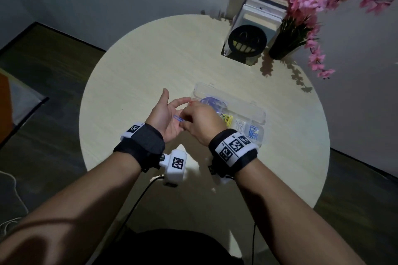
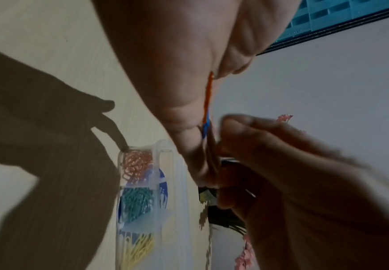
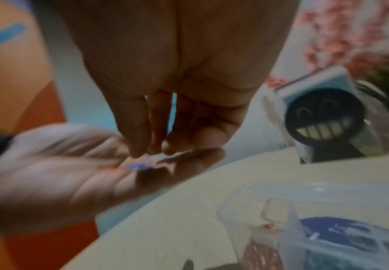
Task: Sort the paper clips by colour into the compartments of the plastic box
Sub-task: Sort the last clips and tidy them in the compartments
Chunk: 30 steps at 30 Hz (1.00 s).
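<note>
My left hand point(image 1: 167, 112) is held palm up and flat over the table, just left of the clear plastic box point(image 1: 256, 112). A blue paper clip point(image 1: 178, 118) and a red paper clip point(image 2: 208, 93) lie on the palm. My right hand point(image 1: 187, 123) reaches over it, fingertips point(image 3: 140, 149) bunched and pinching the blue paper clip point(image 3: 137, 166) at its end. The box's compartments hold red clips point(image 2: 137, 164), green clips point(image 2: 135, 204), yellow clips point(image 1: 228, 118), white clips point(image 1: 240, 124) and blue clips point(image 1: 253, 131). The wrist views are blurred.
The box's open lid point(image 1: 206, 92) lies behind it on the round pale wooden table point(image 1: 140, 66). At the back right stand a smiley-face holder with books point(image 1: 247, 42) and a dark vase of pink flowers point(image 1: 284, 46). Cables hang off the near table edge.
</note>
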Each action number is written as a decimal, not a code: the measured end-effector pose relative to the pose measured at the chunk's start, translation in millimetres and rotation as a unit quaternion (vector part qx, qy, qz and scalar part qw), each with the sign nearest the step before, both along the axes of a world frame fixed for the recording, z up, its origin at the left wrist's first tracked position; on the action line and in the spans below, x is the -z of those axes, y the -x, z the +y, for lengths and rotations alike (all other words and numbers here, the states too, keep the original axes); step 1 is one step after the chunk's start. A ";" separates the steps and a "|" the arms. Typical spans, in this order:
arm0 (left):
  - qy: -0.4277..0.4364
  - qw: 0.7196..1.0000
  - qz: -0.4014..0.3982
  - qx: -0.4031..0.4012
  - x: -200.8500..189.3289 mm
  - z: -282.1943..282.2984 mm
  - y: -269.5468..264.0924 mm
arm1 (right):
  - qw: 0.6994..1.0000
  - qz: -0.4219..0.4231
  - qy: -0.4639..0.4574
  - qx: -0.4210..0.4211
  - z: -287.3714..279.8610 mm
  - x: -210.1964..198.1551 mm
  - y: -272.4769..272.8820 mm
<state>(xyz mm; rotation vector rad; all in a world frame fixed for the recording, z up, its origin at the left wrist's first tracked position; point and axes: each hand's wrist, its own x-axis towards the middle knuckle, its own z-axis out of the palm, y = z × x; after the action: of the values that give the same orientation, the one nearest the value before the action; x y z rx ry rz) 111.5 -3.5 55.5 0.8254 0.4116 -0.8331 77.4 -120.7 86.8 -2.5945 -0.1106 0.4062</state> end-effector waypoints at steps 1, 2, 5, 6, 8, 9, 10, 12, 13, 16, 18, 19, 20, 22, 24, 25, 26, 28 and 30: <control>-0.005 1.000 -0.005 0.007 -0.2 -0.9 2.2 | 1.000 -0.001 0.006 0.007 1.9 1.8 3.8; -0.008 1.000 -0.007 0.013 1.0 -1.3 4.3 | 1.000 -0.007 -0.004 0.017 2.4 4.6 7.3; -0.004 1.000 0.000 0.024 7.0 -4.8 9.1 | 0.997 -0.024 -0.054 0.054 -2.2 7.4 18.8; -0.002 1.000 0.002 0.027 8.2 -7.1 9.8 | 0.994 -0.022 -0.075 0.080 -7.5 6.6 21.7; 0.001 0.999 -0.002 0.040 8.0 -12.8 10.4 | 0.983 -0.022 -0.108 0.149 -26.0 6.1 25.5; 0.002 0.999 -0.003 0.046 6.9 -15.7 10.6 | 0.976 -0.024 -0.109 0.185 -39.9 7.4 27.2; 0.007 0.999 -0.003 0.048 5.4 -18.2 10.9 | 0.970 -0.026 -0.102 0.219 -55.7 9.4 28.8; 0.025 0.998 -0.002 0.050 2.2 -23.1 11.5 | 0.954 -0.019 -0.074 0.289 -90.5 15.7 32.5; 0.033 0.998 -0.002 0.052 0.3 -25.6 12.5 | 0.946 -0.008 -0.052 0.320 -107.8 19.3 34.6; 0.039 0.998 -0.002 0.055 -2.1 -34.5 15.6 | 0.922 0.048 0.011 0.385 -148.1 32.6 40.4; 0.037 0.998 -0.003 0.059 -2.7 -40.7 18.1 | 0.911 0.078 0.029 0.405 -162.2 40.6 42.5; 0.035 0.997 -0.003 0.062 -2.8 -43.7 19.2 | 0.908 0.090 0.036 0.407 -165.4 43.3 42.9; 0.032 0.997 -0.003 0.063 -2.5 -46.5 20.2 | 0.908 0.097 0.042 0.405 -167.3 44.9 43.3; 0.026 0.998 -0.002 0.063 -2.2 -51.9 21.2 | 0.911 0.092 0.039 0.399 -165.5 45.1 43.4; 0.019 0.998 -0.002 0.062 -2.3 -57.1 22.3 | 0.931 0.051 0.001 0.361 -153.9 37.5 43.4; 0.012 0.998 -0.004 0.062 -2.3 -59.6 23.4 | 0.946 0.025 -0.030 0.323 -143.9 30.9 44.0; 0.004 0.998 -0.007 0.062 -1.1 -61.8 24.4 | 0.959 0.000 -0.059 0.277 -131.7 23.5 45.0; -0.016 0.998 -0.010 0.060 1.7 -66.2 26.8 | 0.980 -0.033 -0.088 0.176 -104.4 9.0 47.3; -0.027 0.998 -0.006 0.052 3.7 -69.1 29.5 | 0.992 -0.039 -0.084 0.088 -81.3 3.6 48.0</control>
<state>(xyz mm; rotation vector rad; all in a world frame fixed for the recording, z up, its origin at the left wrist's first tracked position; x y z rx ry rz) 82.0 -72.6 51.8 0.9081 0.3834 -0.9167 29.4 -202.1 83.2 -2.4303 0.0546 0.2207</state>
